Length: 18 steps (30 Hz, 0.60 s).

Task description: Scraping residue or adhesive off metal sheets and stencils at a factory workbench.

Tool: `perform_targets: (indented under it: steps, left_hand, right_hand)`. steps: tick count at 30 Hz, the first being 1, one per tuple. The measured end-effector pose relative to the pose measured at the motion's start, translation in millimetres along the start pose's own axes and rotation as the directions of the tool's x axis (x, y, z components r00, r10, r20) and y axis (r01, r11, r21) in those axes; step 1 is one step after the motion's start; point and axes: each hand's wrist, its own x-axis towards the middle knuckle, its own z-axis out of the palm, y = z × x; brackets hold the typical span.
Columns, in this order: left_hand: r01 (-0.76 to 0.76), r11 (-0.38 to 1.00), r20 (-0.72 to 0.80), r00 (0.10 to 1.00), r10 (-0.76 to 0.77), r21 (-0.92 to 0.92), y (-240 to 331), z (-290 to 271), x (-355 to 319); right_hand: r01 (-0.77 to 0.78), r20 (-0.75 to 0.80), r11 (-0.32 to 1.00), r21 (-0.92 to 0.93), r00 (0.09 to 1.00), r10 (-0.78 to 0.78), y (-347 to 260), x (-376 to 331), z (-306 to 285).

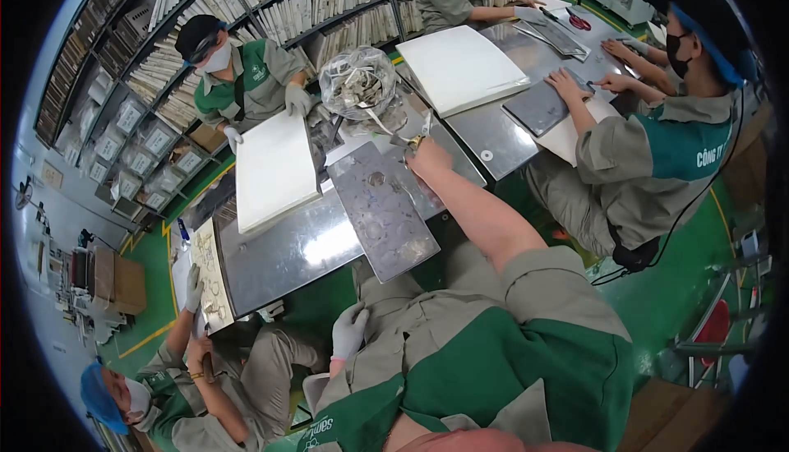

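My right hand (pixel 429 160), bare, reaches over the metal table (pixel 283 246) and is closed around what look like scissors (pixel 426 126) with yellowish parts. Their exact shape is partly hidden by the fingers. Just beside that hand lies a dark grey, scuffed rectangular board (pixel 382 214), its near end jutting past the table edge over my lap. A pale strip (pixel 378 121) curves close to the tool. My left hand (pixel 349 329), in a white glove, rests low by my thigh, away from the table; its fingers are bent inward and partly hidden.
A clear bag of scraps (pixel 357 82) stands beyond the board. White sheet stacks (pixel 275 172) (pixel 462 70) lie left and right. Co-workers sit around the tables; one at right (pixel 657 140) works on a dark board (pixel 546 107). Red-handled scissors (pixel 579 20) lie farther off. Shelves (pixel 238 8) line the back.
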Motion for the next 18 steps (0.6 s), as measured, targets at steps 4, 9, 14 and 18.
perform_targets:
  steps: [4,9,14,18]
  left_hand:
    - [0.014,0.999,-0.013,1.0,-0.013,0.032,-19,-2,1]
    - [-0.011,0.999,-0.034,0.999,0.009,-0.05,-12,-3,11]
    - [-0.032,0.999,-0.073,0.997,0.03,-0.027,-7,-7,13]
    - [-0.056,0.998,-0.075,0.996,0.055,-0.013,3,-5,19]
  right_hand:
    - [-0.027,0.069,0.997,-0.079,0.997,0.033,15,-35,-26]
    - [0.108,0.101,0.994,-0.008,0.989,-0.106,60,-71,-63]
    - [0.035,-0.12,0.998,-0.048,0.992,-0.04,115,-80,-106]
    - [0.036,-0.194,0.981,-0.193,0.978,-0.074,167,-34,-122]
